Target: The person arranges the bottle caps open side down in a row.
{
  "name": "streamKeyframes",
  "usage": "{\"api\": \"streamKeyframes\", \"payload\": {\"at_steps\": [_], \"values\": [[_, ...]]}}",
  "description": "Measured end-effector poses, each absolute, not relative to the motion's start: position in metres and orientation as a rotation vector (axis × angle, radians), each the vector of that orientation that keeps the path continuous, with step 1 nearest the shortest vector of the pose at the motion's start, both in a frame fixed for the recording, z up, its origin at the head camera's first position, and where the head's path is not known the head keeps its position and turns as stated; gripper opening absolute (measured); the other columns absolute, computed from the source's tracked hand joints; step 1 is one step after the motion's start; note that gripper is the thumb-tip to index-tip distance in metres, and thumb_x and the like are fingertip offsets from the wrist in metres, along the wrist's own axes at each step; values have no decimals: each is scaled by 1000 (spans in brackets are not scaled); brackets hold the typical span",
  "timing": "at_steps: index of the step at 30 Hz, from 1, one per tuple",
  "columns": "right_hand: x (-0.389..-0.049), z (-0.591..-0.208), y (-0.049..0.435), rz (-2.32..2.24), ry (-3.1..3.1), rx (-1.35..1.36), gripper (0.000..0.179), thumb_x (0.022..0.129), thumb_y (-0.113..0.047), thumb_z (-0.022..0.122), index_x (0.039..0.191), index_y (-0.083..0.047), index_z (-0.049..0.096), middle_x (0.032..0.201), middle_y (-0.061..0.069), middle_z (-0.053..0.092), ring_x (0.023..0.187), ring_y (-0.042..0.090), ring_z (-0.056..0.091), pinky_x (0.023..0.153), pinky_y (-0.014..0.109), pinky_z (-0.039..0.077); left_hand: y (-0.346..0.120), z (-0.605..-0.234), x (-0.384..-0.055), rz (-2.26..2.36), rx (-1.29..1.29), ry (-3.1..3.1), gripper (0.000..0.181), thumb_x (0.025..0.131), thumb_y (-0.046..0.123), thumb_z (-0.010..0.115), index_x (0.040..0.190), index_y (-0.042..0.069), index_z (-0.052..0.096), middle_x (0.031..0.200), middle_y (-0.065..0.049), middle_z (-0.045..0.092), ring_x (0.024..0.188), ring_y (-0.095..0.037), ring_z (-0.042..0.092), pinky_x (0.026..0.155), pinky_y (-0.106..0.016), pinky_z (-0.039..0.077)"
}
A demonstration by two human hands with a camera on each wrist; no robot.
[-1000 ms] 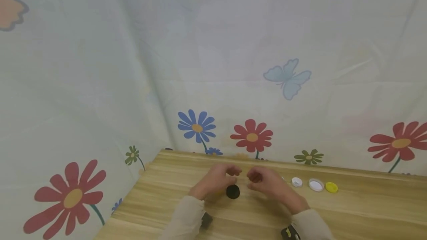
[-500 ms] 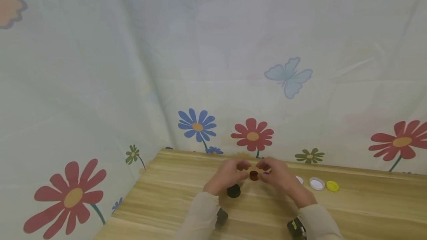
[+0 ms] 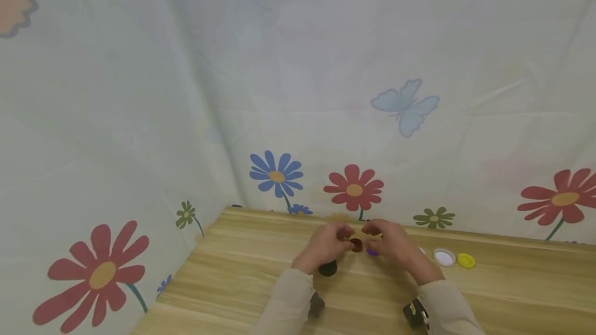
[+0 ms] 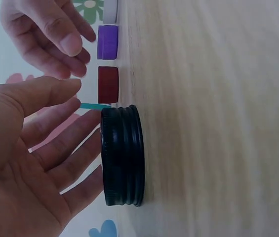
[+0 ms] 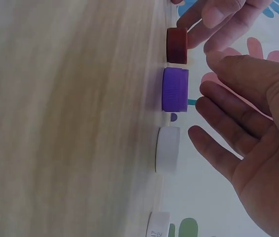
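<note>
A dark red bottle cap [image 3: 356,245] stands on the wooden table between both hands, with a purple ribbed cap [image 5: 175,90] just to its right. My left hand [image 3: 323,246] hovers near the red cap, fingers loosely bent and holding nothing. Below that hand lies a larger black lid [image 4: 122,155] with a grooved side, which the fingers overlap in the left wrist view. My right hand [image 3: 395,243] is above and beside the purple cap, its fingers relaxed and apart from it in the right wrist view. A white cap [image 5: 169,149] follows the purple one in the row.
Farther right along the row are a white lid with a clear rim [image 3: 444,257] and a yellow lid [image 3: 466,260]. Behind the table [image 3: 261,252] hangs a flowered cloth [image 3: 298,66]. Dark wrist devices sit under both sleeves.
Both hands have moved right and slightly toward the back. The red cap has come into view between them, and the purple cap now shows more as the right fingers draw off it.
</note>
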State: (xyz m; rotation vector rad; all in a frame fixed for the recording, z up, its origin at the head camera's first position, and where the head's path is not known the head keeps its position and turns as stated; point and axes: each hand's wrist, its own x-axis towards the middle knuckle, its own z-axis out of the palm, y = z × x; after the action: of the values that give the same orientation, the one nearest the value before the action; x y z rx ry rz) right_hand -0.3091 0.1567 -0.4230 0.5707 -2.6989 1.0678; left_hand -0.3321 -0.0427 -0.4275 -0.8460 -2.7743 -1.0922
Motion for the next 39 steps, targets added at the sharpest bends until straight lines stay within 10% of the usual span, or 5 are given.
{"api": "streamKeyframes", "payload": {"at_steps": [39], "values": [[-322, -442, 149, 1149, -2683, 702, 20, 78, 1, 75, 97, -6, 70, 91, 4, 68, 85, 19, 62, 78, 38, 51, -44, -437, -338, -1096, -847, -2801, 21, 84, 1, 70, 104, 7, 72, 93, 1, 72, 89, -10, 65, 80, -22, 49]]}}
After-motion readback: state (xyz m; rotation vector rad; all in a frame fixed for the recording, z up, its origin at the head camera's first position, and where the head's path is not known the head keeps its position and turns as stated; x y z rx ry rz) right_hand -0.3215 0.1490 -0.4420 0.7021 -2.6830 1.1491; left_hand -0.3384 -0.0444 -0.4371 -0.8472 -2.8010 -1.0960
